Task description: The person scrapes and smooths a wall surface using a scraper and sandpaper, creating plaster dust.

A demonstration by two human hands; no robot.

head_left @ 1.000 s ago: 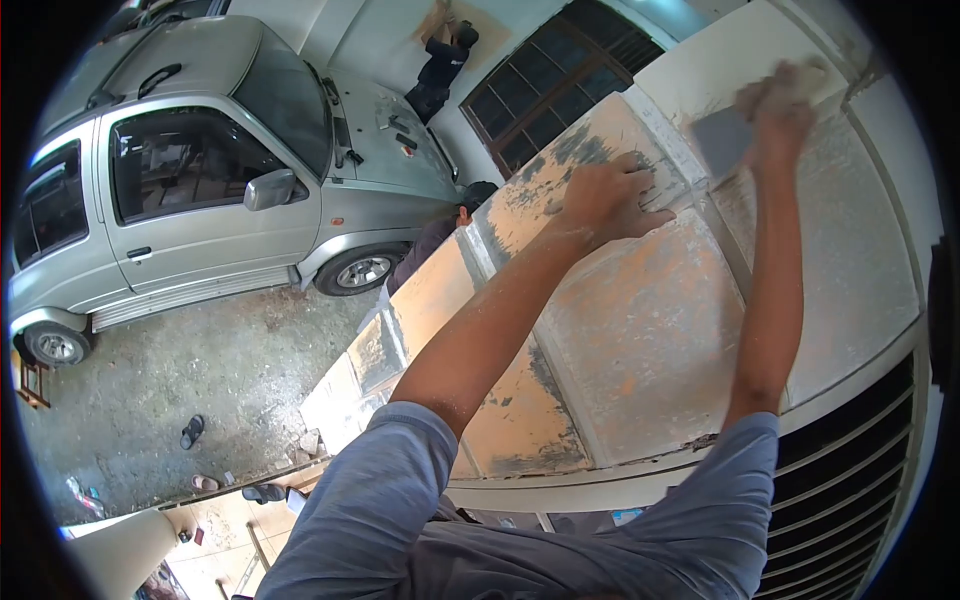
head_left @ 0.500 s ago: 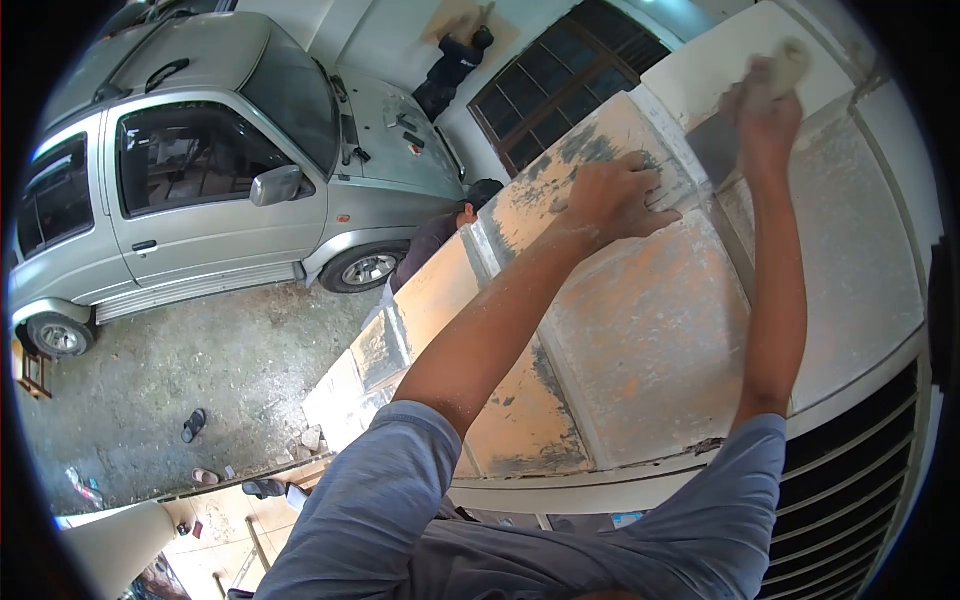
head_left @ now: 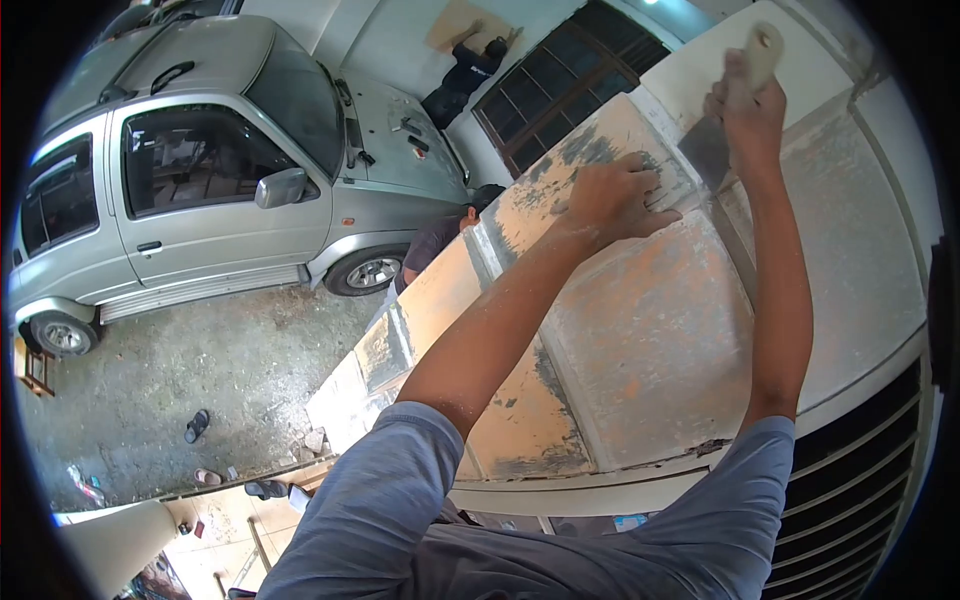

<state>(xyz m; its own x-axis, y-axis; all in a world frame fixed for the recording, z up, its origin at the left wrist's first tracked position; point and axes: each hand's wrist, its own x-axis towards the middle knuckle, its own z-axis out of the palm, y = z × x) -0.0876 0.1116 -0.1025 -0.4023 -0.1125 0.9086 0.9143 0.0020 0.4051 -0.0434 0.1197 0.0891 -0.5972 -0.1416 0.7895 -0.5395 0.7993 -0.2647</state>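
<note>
My right hand [head_left: 752,115] is wrapped round a putty knife, its pale handle [head_left: 766,50] pointing up and away from me. The wide grey blade [head_left: 706,152] lies at the seam between a cream panel and the scuffed panelled surface [head_left: 650,330]. My left hand [head_left: 612,198] rests on that surface with fingers spread, left of the blade, holding nothing. Orange-tan, grey and white patches cover the panels, and raised strips [head_left: 570,400] run between them.
A silver car [head_left: 220,180] stands at left. One person [head_left: 468,72] works at the far wall by a barred window [head_left: 560,80]; another person [head_left: 432,240] is partly hidden behind the panels. A slatted grille [head_left: 850,480] is at lower right. Sandals [head_left: 197,426] lie on the floor.
My right hand and the putty knife have shifted slightly left. My left hand stays in place. The person at the far wall has moved a little to the right.
</note>
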